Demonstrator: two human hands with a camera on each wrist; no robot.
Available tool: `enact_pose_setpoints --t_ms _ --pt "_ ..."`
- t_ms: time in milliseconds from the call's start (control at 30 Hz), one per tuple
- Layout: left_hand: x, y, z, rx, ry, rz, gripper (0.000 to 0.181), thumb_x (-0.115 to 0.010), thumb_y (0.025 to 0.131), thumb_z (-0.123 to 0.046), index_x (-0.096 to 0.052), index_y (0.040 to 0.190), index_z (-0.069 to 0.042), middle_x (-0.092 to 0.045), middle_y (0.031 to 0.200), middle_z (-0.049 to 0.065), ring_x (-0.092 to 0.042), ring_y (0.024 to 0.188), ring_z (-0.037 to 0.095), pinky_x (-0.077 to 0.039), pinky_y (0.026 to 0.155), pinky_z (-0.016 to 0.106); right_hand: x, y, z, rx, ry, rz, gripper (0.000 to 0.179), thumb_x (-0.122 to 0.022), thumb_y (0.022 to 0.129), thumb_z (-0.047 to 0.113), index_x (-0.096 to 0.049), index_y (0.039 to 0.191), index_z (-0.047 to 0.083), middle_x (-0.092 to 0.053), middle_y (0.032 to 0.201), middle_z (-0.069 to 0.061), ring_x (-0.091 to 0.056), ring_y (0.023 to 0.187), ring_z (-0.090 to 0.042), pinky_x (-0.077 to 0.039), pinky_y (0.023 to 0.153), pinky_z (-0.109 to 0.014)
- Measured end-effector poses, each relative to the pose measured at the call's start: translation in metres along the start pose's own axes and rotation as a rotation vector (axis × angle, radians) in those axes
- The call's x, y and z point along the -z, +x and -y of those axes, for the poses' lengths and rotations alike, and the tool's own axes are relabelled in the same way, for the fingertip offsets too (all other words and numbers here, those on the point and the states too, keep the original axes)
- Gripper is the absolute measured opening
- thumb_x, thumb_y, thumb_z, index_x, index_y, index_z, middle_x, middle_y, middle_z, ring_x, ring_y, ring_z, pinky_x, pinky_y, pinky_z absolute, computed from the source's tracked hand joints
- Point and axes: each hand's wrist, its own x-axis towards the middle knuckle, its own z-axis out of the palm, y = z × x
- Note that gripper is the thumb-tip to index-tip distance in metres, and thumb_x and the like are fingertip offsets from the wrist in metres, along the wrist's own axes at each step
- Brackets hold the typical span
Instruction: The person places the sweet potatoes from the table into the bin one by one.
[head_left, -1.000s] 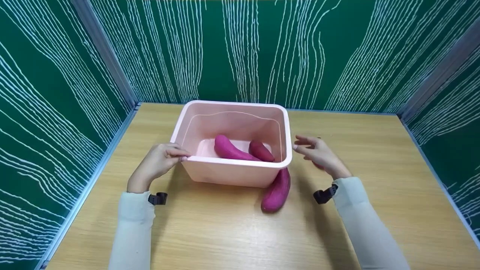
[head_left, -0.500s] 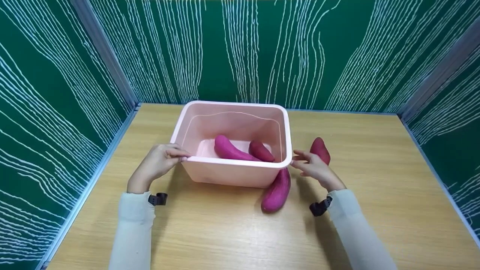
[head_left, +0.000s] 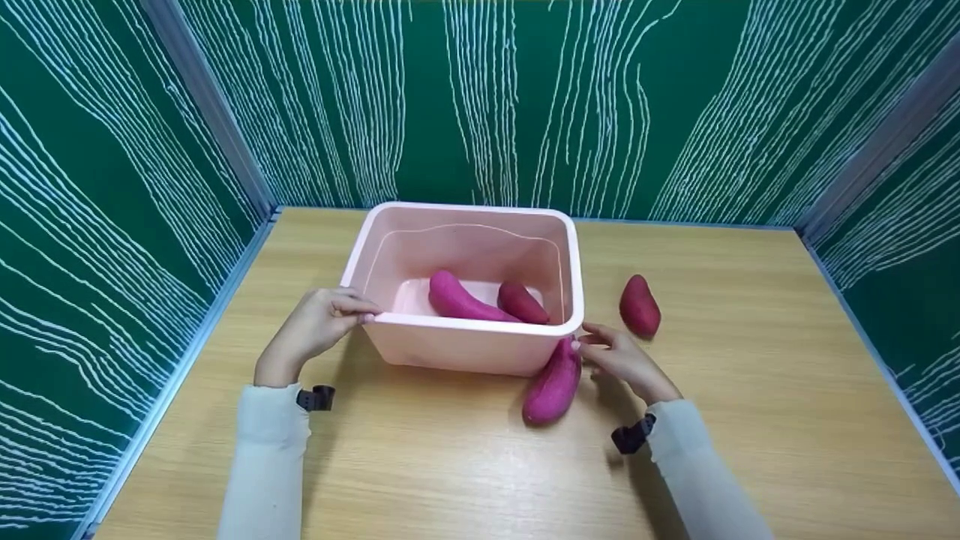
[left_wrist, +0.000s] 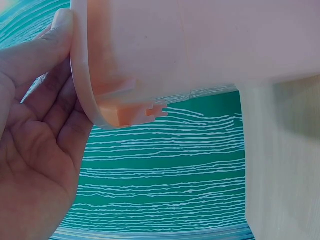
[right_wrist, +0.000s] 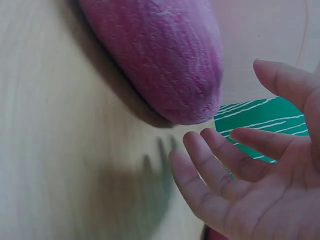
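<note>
At the near left corner of a pale pink plastic tub (head_left: pixel 450 346), my left hand (head_left: pixel 319 322) grips the rim between thumb and fingers, as the left wrist view also shows. Inside lie a curved magenta sweet potato (head_left: pixel 463 300) and a shorter dark red one (head_left: pixel 523 303). Another magenta sweet potato (head_left: pixel 553 384) lies on the table, its far end partly hidden by the tub's near right corner. My right hand (head_left: pixel 624 361) is beside that far end, fingers spread; in the right wrist view, its fingertips (right_wrist: pixel 192 140) hang close to the sweet potato's rounded tip (right_wrist: pixel 195 100).
A dark red sweet potato (head_left: pixel 640 307) lies on the wooden table (head_left: pixel 450 465) to the right of the tub. Green walls with white wavy lines (head_left: pixel 480 112) enclose the back and both sides.
My right hand has moved down and left, from beside the red sweet potato to the far end of the magenta one, uncovering the red one. The left hand and tub stay still.
</note>
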Motion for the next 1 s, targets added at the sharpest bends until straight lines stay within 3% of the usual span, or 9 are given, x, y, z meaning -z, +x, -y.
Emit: enact_pose_setpoints --t_ms 233,533,700,833,1000 --pt "0.000 0.000 0.000 0.009 -0.003 0.004 0.019 -0.068 0.088 -0.008 -0.076 0.104 -0.012 -0.070 0.113 0.010 -0.057 0.114 0.034 -0.050 0.097 0.047 -0.007 -0.003 -0.004 -0.065 0.042 0.035 0.079 -0.061 0.094 0.035 -0.021 0.150 -0.003 -0.042 0.141 -0.026 -0.059 0.097 -0.011 -0.054 0.081 -0.030" --pt "0.000 0.001 -0.001 0.016 -0.008 0.010 0.019 -0.068 0.088 -0.009 -0.076 0.104 -0.014 -0.069 0.114 0.010 -0.057 0.115 0.034 -0.049 0.098 0.048 -0.015 -0.003 -0.012 -0.091 0.056 0.019 0.078 -0.061 0.094 0.034 -0.022 0.149 -0.005 -0.038 0.143 -0.028 -0.057 0.096 -0.011 -0.056 0.080 -0.027" --pt "0.000 0.001 -0.001 -0.022 0.002 0.002 0.018 -0.067 0.088 -0.005 -0.077 0.102 -0.010 -0.070 0.111 0.011 -0.058 0.112 0.033 -0.051 0.097 0.047 -0.020 -0.004 -0.012 -0.091 0.052 0.006 0.079 -0.060 0.095 0.034 -0.020 0.150 -0.005 -0.035 0.146 -0.029 -0.056 0.096 -0.011 -0.055 0.080 -0.027" --pt "0.000 0.001 -0.001 -0.042 0.015 -0.009 0.017 -0.067 0.087 -0.004 -0.077 0.100 -0.010 -0.071 0.109 0.010 -0.059 0.109 0.031 -0.052 0.096 0.045 -0.026 -0.005 -0.012 -0.089 0.066 -0.007 0.078 -0.060 0.094 0.035 -0.021 0.150 -0.004 -0.034 0.147 -0.028 -0.057 0.102 -0.016 -0.056 0.082 -0.027" --pt "0.000 0.001 -0.001 -0.006 0.013 -0.005 0.018 -0.068 0.088 -0.005 -0.077 0.102 -0.010 -0.070 0.112 0.011 -0.058 0.114 0.033 -0.050 0.097 0.046 -0.031 -0.006 -0.011 -0.098 0.114 -0.032 0.076 -0.060 0.094 0.034 -0.022 0.151 -0.001 -0.032 0.148 -0.027 -0.055 0.113 -0.022 -0.057 0.083 -0.029"
